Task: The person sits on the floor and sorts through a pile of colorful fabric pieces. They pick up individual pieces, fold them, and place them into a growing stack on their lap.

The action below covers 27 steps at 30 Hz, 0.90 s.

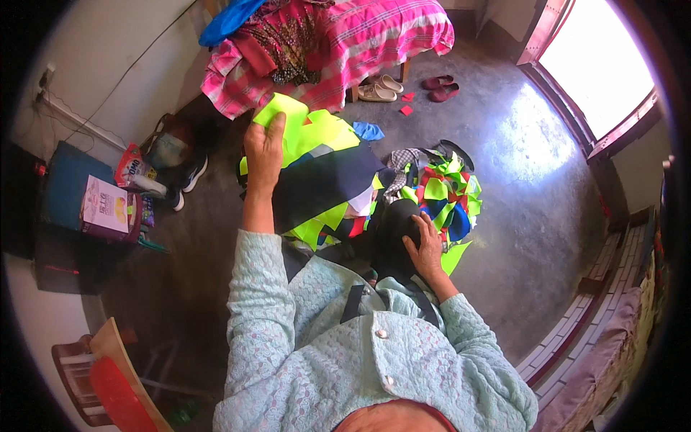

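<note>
My left hand (265, 153) is closed on a neon yellow cloth piece (289, 124), pinched between thumb and fingers. It is held over the left side of a heap of fabric scraps. Across that heap lies a wide black cloth (324, 186), with more neon yellow pieces (327, 133) behind it and several mixed colours along its front edge. My right hand (429, 253) rests on my dark-clad knee (394, 234), fingers stretched out and holding nothing. Just beyond it sits a second heap of neon, red and blue scraps (457, 196). A small blue scrap (368, 131) lies on the floor behind the heaps.
A bed with a pink plaid cover (392, 32) stands at the back. Beige shoes (378, 89) and dark red shoes (440, 88) are on the floor beside it. Boxes and a pink carton (106, 205) stand at left. A wooden chair (75, 374) is at lower left.
</note>
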Motion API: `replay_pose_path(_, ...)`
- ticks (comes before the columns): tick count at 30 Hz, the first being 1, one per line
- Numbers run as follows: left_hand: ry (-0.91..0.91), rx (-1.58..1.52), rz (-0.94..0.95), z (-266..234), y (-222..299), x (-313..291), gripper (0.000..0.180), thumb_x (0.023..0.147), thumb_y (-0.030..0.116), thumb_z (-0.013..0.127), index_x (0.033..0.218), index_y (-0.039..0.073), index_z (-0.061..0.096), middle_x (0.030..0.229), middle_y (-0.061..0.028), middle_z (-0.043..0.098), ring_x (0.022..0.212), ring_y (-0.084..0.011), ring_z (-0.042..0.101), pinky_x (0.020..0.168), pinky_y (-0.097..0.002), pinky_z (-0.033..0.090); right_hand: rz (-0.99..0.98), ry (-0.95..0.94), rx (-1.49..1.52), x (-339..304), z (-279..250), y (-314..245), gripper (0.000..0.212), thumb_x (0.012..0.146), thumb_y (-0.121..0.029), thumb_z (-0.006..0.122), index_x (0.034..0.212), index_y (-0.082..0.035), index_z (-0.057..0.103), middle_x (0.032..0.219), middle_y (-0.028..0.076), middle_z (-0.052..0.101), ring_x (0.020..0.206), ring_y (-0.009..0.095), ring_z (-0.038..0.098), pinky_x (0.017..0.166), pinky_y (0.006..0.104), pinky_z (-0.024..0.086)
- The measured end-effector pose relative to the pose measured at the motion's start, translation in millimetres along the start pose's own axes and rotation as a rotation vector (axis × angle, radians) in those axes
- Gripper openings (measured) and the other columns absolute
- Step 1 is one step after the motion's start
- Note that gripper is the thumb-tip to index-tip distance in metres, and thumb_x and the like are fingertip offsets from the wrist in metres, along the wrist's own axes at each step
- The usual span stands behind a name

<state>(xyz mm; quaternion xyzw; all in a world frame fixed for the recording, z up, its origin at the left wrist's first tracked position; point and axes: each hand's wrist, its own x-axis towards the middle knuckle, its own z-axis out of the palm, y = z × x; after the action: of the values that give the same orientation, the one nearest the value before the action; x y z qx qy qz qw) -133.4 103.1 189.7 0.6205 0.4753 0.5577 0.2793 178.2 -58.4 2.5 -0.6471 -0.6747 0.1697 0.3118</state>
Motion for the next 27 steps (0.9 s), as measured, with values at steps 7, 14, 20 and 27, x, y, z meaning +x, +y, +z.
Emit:
replay_pose_path(7,-0.156,0.489,0.378,49,-68,13,0.031,0.085,0.023,0.061,0.107,0.002,0.056,0.11,-0.0193,0.059,0.101,-0.0393,0.055,0.084,-0.044,0.044,-0.033,0.027,0.004,2,4,2,0.057,0.078,-0.021,0.067,0.13,-0.01,0.044,0.138,0.019,0.039,0.125,0.036,0.041,0.1,0.0451,0.035)
replay_pose_path(14,-0.279,0.756,0.403,87,-129,-40,0.056,0.075,0.04,0.07,0.118,0.008,0.056,0.121,-0.0134,0.055,0.122,-0.0334,0.044,0.104,-0.0464,0.03,-0.008,0.05,0.037,0,-6,3,0.059,0.076,-0.021,0.069,0.129,-0.011,0.045,0.138,0.017,0.04,0.126,0.034,0.04,0.101,0.0426,0.035)
replay_pose_path(20,-0.398,1.096,0.397,86,-117,-50,0.057,0.078,0.053,0.062,0.128,0.026,0.053,0.139,-0.0071,0.043,0.132,-0.0338,0.032,0.104,-0.0591,0.022,0.008,-0.003,0.098,6,-4,6,0.06,0.076,-0.019,0.07,0.13,-0.013,0.045,0.139,0.016,0.04,0.127,0.035,0.04,0.102,0.0426,0.035)
replay_pose_path(27,-0.441,1.161,0.374,94,-113,-49,0.059,0.079,0.053,0.06,0.131,0.028,0.05,0.142,-0.0045,0.04,0.134,-0.0321,0.029,0.106,-0.0567,0.02,-0.057,-0.164,0.432,4,-17,38,0.061,0.078,-0.024,0.07,0.132,-0.014,0.045,0.142,0.015,0.035,0.13,0.035,0.035,0.106,0.0418,0.031)
